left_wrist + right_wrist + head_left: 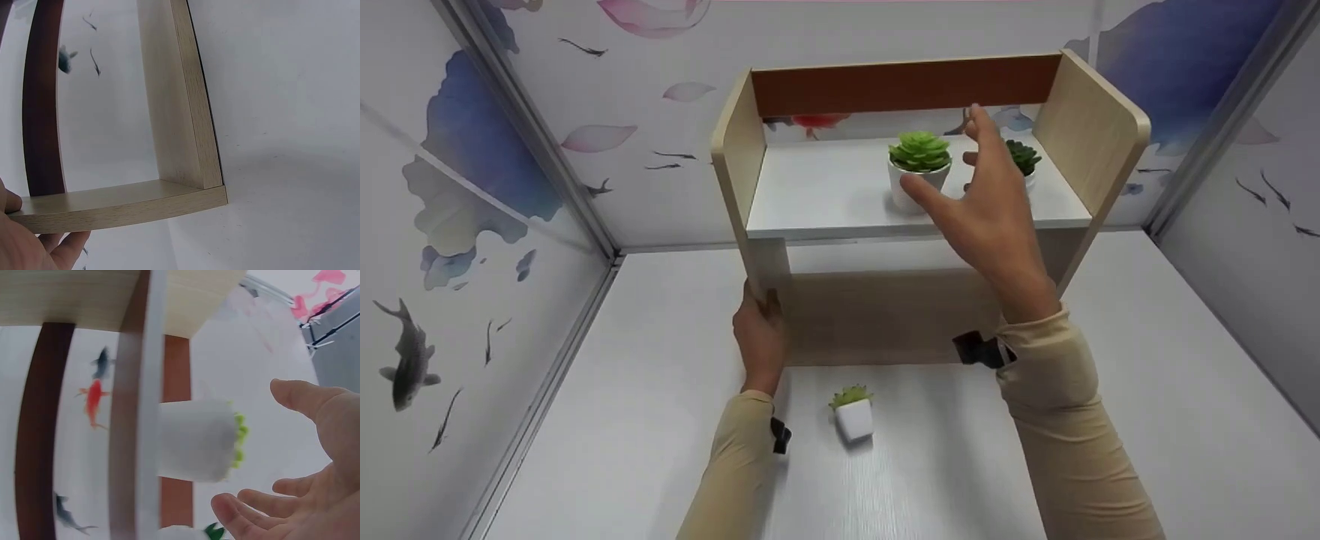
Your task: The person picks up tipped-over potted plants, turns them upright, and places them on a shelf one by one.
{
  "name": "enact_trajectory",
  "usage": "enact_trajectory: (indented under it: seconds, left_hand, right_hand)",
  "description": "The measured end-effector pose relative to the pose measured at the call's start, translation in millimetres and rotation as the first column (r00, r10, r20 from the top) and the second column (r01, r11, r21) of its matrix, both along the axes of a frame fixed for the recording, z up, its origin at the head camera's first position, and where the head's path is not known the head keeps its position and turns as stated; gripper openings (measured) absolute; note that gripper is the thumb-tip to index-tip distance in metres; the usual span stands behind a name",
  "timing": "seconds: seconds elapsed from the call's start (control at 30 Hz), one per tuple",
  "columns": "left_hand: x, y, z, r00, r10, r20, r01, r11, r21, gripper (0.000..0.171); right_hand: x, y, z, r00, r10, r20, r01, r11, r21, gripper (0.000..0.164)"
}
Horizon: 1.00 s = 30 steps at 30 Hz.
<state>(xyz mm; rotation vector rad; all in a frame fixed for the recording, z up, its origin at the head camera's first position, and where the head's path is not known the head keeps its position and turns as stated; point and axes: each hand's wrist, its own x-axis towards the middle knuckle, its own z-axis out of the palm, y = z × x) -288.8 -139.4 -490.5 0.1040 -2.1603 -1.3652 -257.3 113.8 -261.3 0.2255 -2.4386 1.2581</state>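
A two-level wooden shelf [821,184] with a white upper board stands on the table. My left hand [760,341] grips the lower part of its left side panel, fingers and thumb on either side of the edge [124,208]. On the upper board is a bright green succulent in a white pot [920,161]. My right hand [997,214] is held beside it with fingers and thumb spread, nothing in its grasp. In the right wrist view, a gap shows between this hand [320,495] and the pot [197,441]. Partly hidden behind the right hand sits a dark green succulent [1024,157].
A third small plant in a white pot [855,418] lies tipped on the white table [652,405] in front of the shelf, between my forearms. Printed wall panels [660,195] enclose the back and both sides. The shelf's right side panel [1099,135] rises beyond the dark succulent.
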Motion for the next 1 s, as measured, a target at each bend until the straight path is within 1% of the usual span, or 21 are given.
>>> enact_trajectory:
  seconds: [0.13,0.23,0.33,0.43,0.57,0.73,0.83,0.93,1.0]
  left_hand:
    - [-0.9,0,-0.9,1.000,0.001,0.000,-0.001,1.000,-0.001,0.047]
    - [-1.8,0,-1.2,1.000,0.000,0.000,0.000,1.000,-0.002,0.046]
    - [-2.3,1,-1.1,1.000,0.001,0.001,-0.001,1.000,0.002,0.046]
    - [-2.2,1,-0.4,1.000,0.009,0.002,-0.009,1.000,0.003,0.045]
    - [-1.1,1,-0.5,1.000,0.012,0.002,-0.012,1.000,0.002,0.045]
    - [-0.4,0,-1.8,1.000,0.005,0.000,-0.005,1.000,-0.001,0.046]
    - [-0.9,0,-2.0,1.000,0.002,-0.022,-0.002,1.000,-0.002,0.044]
    - [-1.2,-1,-2.0,0.999,-0.001,-0.044,0.001,1.000,-0.001,0.043]
    - [-1.4,-1,-2.2,0.999,-0.001,-0.044,0.001,1.000,-0.003,0.043]
  right_hand:
    - [16.8,-1,11.7,0.998,0.006,-0.058,-0.007,1.000,-0.012,0.096]
    - [30.4,-1,16.7,0.995,0.010,-0.099,-0.013,1.000,-0.027,0.092]
    - [43.5,0,16.9,0.990,0.016,-0.141,-0.022,0.999,-0.039,0.088]
    - [55.7,2,11.8,0.986,0.022,-0.164,-0.032,0.998,-0.056,0.084]
    - [70.6,2,-1.7,0.986,0.028,-0.165,-0.042,0.996,-0.081,0.077]
    - [83.8,2,-27.0,0.991,0.032,-0.128,-0.048,0.992,-0.119,0.071]
    - [86.1,-1,-45.0,0.996,0.040,-0.084,-0.050,0.991,-0.126,0.071]
    - [85.3,-5,-64.1,0.998,0.050,-0.035,-0.054,0.991,-0.126,0.069]
    - [84.3,-7,-77.5,0.998,0.056,0.005,-0.055,0.991,-0.124,0.069]
